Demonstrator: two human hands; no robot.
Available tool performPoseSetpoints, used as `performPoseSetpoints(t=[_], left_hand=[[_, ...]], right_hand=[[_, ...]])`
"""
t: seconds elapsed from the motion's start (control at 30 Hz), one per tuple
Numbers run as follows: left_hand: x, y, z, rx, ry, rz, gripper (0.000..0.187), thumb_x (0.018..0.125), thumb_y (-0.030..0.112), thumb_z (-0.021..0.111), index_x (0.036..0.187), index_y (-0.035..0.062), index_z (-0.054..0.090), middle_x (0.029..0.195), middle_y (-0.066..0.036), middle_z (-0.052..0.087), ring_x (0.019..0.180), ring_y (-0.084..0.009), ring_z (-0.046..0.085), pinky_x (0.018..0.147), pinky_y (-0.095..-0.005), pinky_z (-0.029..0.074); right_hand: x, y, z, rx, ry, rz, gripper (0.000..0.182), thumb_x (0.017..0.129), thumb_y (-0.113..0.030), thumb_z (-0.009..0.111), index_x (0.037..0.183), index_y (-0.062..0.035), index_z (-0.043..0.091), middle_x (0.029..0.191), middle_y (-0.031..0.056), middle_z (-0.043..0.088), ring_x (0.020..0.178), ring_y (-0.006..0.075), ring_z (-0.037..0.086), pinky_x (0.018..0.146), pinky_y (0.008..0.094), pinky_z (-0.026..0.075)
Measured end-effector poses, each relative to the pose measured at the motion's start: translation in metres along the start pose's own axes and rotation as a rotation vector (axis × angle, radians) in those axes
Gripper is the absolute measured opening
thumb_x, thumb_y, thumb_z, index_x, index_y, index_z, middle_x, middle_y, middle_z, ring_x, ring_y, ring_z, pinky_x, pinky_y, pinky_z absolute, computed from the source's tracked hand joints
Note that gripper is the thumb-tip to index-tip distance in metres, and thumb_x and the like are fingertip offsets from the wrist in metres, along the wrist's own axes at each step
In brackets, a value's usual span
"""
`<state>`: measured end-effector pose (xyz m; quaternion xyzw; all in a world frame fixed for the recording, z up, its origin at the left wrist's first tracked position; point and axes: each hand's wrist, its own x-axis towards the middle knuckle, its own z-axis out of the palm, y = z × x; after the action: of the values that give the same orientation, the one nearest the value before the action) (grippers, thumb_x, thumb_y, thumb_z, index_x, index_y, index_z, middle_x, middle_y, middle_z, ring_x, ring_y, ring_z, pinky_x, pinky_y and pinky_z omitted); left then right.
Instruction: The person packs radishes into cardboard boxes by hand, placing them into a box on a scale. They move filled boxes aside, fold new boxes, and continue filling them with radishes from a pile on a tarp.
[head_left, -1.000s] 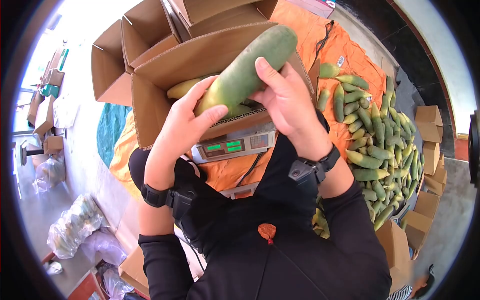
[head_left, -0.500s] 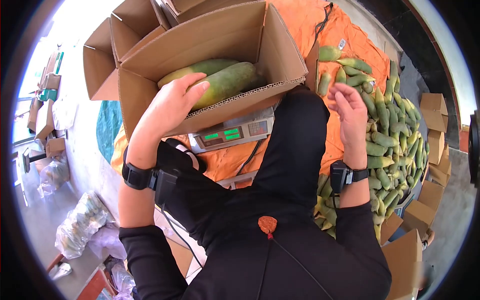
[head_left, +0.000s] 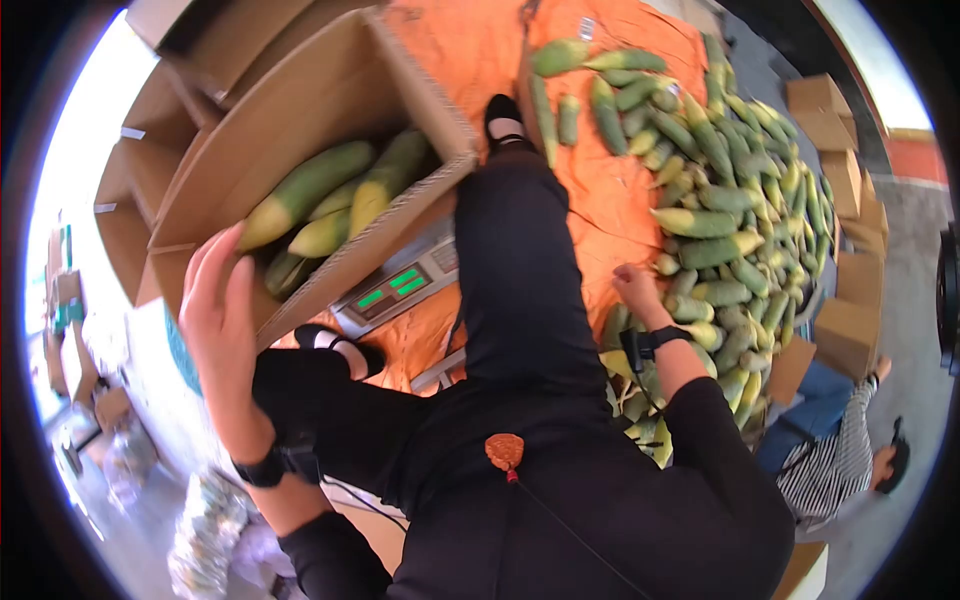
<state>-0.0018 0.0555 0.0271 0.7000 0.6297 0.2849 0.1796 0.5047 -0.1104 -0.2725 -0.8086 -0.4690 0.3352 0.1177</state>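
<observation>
My left hand (head_left: 219,318) is at the near left corner of an open cardboard box (head_left: 272,135), fingers stretched out and apart, holding nothing. Several long green radishes (head_left: 312,190) with yellowish ends lie inside the box. Beneath it is a digital scale (head_left: 393,289) with lit green digits. Over the orange sheet (head_left: 610,215), my right hand (head_left: 640,293) hovers at the left edge of a big heap of green radishes (head_left: 735,225). Its fingers are curled in and no object shows in them.
More open boxes (head_left: 130,215) stand at the left, others (head_left: 850,290) along the heap's right side. A person in a striped top (head_left: 835,465) is at the lower right. Plastic bags (head_left: 205,535) lie at the lower left.
My left hand has come off the radish in the box to the box's near left corner, its fingers straightening. My right hand has lowered and curled up. The view has shifted.
</observation>
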Motion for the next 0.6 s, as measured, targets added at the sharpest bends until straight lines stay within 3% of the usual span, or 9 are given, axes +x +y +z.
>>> performPoseSetpoints(t=[0.13, 0.23, 0.27, 0.3, 0.37, 0.43, 0.5, 0.6], left_hand=[[-0.022, -0.009, -0.003, 0.150, 0.125, 0.018, 0.024, 0.091, 0.002, 0.055, 0.113, -0.0001, 0.064, 0.115, -0.010, 0.063, 0.107, -0.0212, 0.058, 0.095, -0.0317, 0.042], [-0.032, -0.014, -0.003, 0.156, 0.193, 0.033, 0.023, 0.093, 0.002, 0.054, 0.113, -0.0005, 0.064, 0.115, -0.010, 0.063, 0.107, -0.0208, 0.058, 0.095, -0.0311, 0.042], [-0.033, -0.013, -0.001, 0.171, 0.215, 0.027, 0.021, 0.094, 0.003, 0.055, 0.111, -0.0014, 0.065, 0.115, -0.009, 0.063, 0.106, -0.0209, 0.058, 0.095, -0.0310, 0.043], [-0.033, -0.014, 0.000, 0.167, 0.207, 0.035, 0.021, 0.094, 0.003, 0.055, 0.111, -0.0014, 0.065, 0.115, -0.009, 0.063, 0.106, -0.0209, 0.058, 0.095, -0.0310, 0.043], [-0.034, -0.017, 0.003, 0.220, 0.243, 0.034, 0.020, 0.094, 0.003, 0.055, 0.110, -0.0013, 0.066, 0.114, -0.010, 0.063, 0.106, -0.0212, 0.059, 0.094, -0.0313, 0.043], [-0.034, -0.017, 0.010, 0.187, 0.258, 0.028, 0.020, 0.094, 0.003, 0.054, 0.109, -0.0012, 0.066, 0.113, -0.010, 0.064, 0.105, -0.0212, 0.059, 0.094, -0.0311, 0.044], [-0.038, -0.017, 0.013, 0.174, 0.289, 0.001, 0.019, 0.094, 0.002, 0.054, 0.108, -0.0012, 0.066, 0.113, -0.010, 0.064, 0.105, -0.0212, 0.059, 0.093, -0.0309, 0.044], [-0.037, -0.007, 0.015, 0.135, 0.284, 0.040, 0.018, 0.094, 0.001, 0.055, 0.107, -0.0032, 0.065, 0.110, -0.010, 0.064, 0.105, -0.0204, 0.058, 0.095, -0.0302, 0.043]], right_hand=[[-0.044, 0.032, 0.034, -0.106, -0.201, 0.103, 0.022, 0.082, -0.020, 0.060, 0.096, -0.0043, 0.067, 0.089, 0.0204, 0.068, 0.088, 0.0337, 0.066, 0.079, 0.0420, 0.053], [-0.063, 0.044, 0.049, -0.223, -0.223, 0.135, 0.018, 0.083, -0.018, 0.056, 0.089, -0.0038, 0.066, 0.087, 0.0218, 0.067, 0.088, 0.0360, 0.066, 0.079, 0.0436, 0.052], [-0.065, 0.041, 0.044, -0.259, -0.255, 0.185, 0.016, 0.084, -0.018, 0.056, 0.091, -0.0065, 0.065, 0.095, 0.0176, 0.066, 0.098, 0.0343, 0.062, 0.082, 0.0452, 0.050], [-0.068, 0.034, 0.036, -0.254, -0.252, 0.195, 0.016, 0.084, -0.018, 0.056, 0.091, -0.0065, 0.065, 0.095, 0.0176, 0.066, 0.098, 0.0343, 0.062, 0.082, 0.0452, 0.050], [-0.068, 0.020, 0.016, -0.657, -0.061, 0.100, 0.020, 0.082, -0.017, 0.058, 0.100, -0.0122, 0.064, 0.108, 0.0105, 0.060, 0.110, 0.0298, 0.054, 0.089, 0.0459, 0.046], [-0.051, 0.024, -0.004, -0.789, -0.002, 0.112, 0.030, 0.078, -0.016, 0.061, 0.108, -0.0162, 0.061, 0.117, 0.0054, 0.053, 0.118, 0.0264, 0.046, 0.093, 0.0489, 0.040], [-0.043, 0.019, -0.030, -0.862, 0.104, 0.082, 0.028, 0.078, -0.013, 0.060, 0.105, -0.0163, 0.061, 0.119, 0.0055, 0.053, 0.117, 0.0262, 0.047, 0.093, 0.0520, 0.039], [-0.042, 0.040, -0.051, -0.912, 0.146, 0.069, 0.027, 0.082, -0.012, 0.057, 0.108, -0.0188, 0.058, 0.118, 0.0051, 0.052, 0.118, 0.0310, 0.046, 0.092, 0.0551, 0.039]])
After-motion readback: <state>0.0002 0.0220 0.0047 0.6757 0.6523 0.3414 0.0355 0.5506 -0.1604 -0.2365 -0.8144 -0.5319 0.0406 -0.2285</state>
